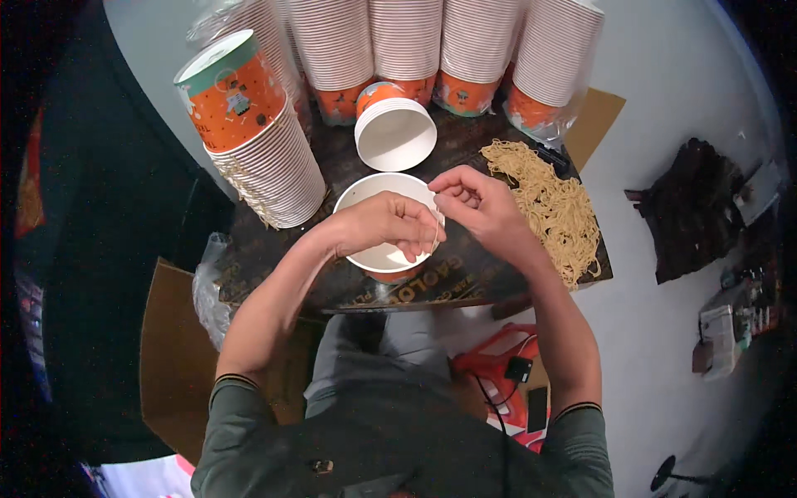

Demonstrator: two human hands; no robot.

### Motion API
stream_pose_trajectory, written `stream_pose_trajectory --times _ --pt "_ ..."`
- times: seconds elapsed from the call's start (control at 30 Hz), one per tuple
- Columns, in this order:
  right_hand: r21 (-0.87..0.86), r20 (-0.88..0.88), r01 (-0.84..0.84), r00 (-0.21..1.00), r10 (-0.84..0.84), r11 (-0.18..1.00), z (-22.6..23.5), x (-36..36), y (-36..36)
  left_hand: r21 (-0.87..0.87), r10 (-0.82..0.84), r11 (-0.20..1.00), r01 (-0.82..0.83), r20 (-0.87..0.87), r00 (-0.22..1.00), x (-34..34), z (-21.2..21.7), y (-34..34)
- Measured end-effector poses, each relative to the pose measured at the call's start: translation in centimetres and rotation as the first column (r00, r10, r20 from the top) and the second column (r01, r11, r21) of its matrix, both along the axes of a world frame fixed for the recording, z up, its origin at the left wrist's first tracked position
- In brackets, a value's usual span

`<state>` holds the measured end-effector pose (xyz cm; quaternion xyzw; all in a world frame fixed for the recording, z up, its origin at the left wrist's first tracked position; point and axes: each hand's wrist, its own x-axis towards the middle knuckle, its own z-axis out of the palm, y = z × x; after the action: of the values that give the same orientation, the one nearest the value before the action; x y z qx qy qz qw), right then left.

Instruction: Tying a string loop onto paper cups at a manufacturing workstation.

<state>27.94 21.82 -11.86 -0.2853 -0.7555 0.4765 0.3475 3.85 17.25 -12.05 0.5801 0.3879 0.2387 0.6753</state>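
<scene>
Both hands pinch one rubber band (435, 232) over a white paper cup (378, 189): left hand (390, 222), right hand (477, 203), rubber band pile (552, 207) beside

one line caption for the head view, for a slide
Both hands, left and right, stretch a rubber band over a white paper cup.

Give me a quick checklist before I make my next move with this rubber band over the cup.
1. Rubber band held in both hands: ok, left hand and right hand pinch it.
2. Open white cup under the hands: ok, upright on the board.
3. Cup contents: cannot tell, hands cover most of it.
4. Band pile within reach: ok, right of the cup.
5. Second cup out of the way: ok, behind.
6. Cup stacks steady: cannot tell, the left one leans.
</scene>
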Motion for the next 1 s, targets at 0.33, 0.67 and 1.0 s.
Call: stream_pose_trajectory --times 0.33,0.67,1.0 --pt "-0.282 0.012 0.020 1.000 -0.017 0.959 0.4 1.7 -1.5 -0.050 0.152 0.988 -0.146 0.134 0.979 0.0 -0.1 -0.5" --pt "-0.220 -0.076 -0.057 0.996 0.041 0.974 -2.5 1.4 -3.3 0.052 0.187 0.979 -0.198 0.167 0.968 0.6 0.4 -1.4" --pt "-0.248 -0.197 -0.058 0.980 0.009 0.967 -3.4 0.8 -3.7 0.030 0.157 0.986 -0.161 0.100 0.983 0.0 -0.3 -1.6"
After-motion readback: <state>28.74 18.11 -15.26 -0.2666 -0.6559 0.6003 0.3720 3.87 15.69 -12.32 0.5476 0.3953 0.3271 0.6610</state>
